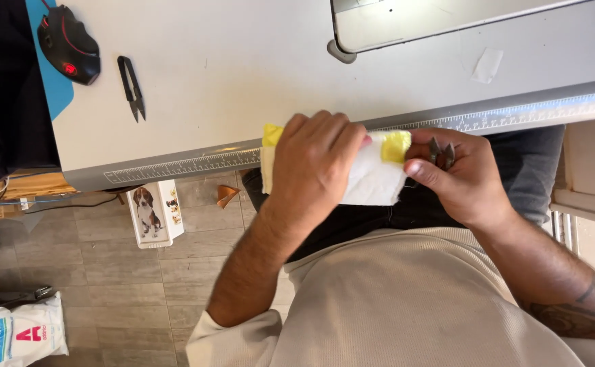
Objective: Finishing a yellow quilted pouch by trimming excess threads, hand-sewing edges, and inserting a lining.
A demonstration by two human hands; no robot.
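Nearest my lens is the cream ribbed knit top [406, 306] on the wearer's torso, filling the lower frame below the white fabric piece with yellow corner patches [372, 178], which I take as landmark. The left hand [311, 166] lies over the left and middle of that fabric, fingers curled down and clamped on it, so only its right part and a yellow patch at its upper left corner show. The fabric's long axis runs left to right, roughly parallel to the ruled front edge of the grey-white worktable [209, 75] just above it; its right end, with the second yellow patch, points toward the right hand [464, 180]. That hand sits just right of the fabric, thumb touching its right edge, fingers closed around small metal thread snips [442, 153], blades showing above the thumb, near the yellow patch. I cannot tell whether the blades touch the cloth.

Well up and left of the fabric, black thread snips [131, 87] lie on the table; farther left sits a black and red computer mouse [69, 45]. Down and left, on the tiled floor, stands a white box with a dog picture [153, 214].
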